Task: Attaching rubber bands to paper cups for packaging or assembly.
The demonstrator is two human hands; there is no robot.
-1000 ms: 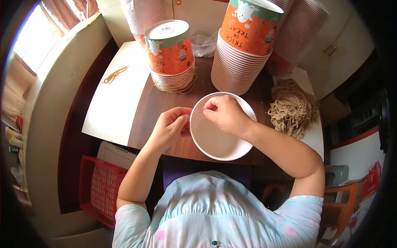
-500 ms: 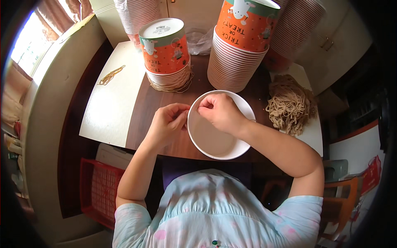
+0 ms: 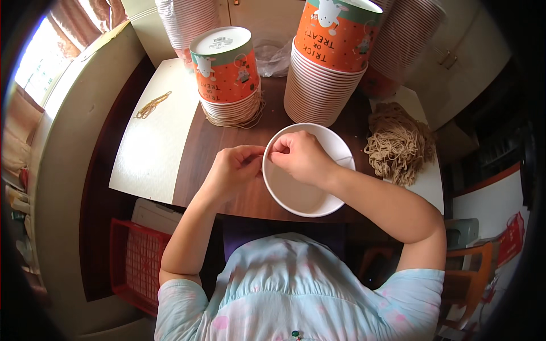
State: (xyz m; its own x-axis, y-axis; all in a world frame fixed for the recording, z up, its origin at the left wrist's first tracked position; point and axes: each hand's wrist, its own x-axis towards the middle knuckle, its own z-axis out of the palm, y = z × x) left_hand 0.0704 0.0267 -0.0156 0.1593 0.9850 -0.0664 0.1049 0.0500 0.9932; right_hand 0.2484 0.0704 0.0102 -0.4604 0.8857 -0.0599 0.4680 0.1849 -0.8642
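A white paper bucket (image 3: 301, 196) stands mouth up near the table's front edge. My right hand (image 3: 301, 156) reaches down into it, fingers pinched together against the inside of its left wall. Outside that same wall, my left hand (image 3: 236, 165) has its thumb and fingertips pressed together beside the bucket. Whatever the fingertips hold is too small or hidden to make out. A thin line, perhaps a seam or cord, shows on the bucket's inner right wall.
Upside-down orange and green printed buckets form a short stack (image 3: 227, 74), cords around its base, and a taller stack (image 3: 321, 79). Tan cords (image 3: 398, 145) lie heaped at right, a few more cords (image 3: 153, 105) at left. A red basket (image 3: 139, 261) sits lower left.
The bucket has shifted slightly to the right, and more of the thin line on its inner wall shows. Both hands keep their pinched pose at its left wall.
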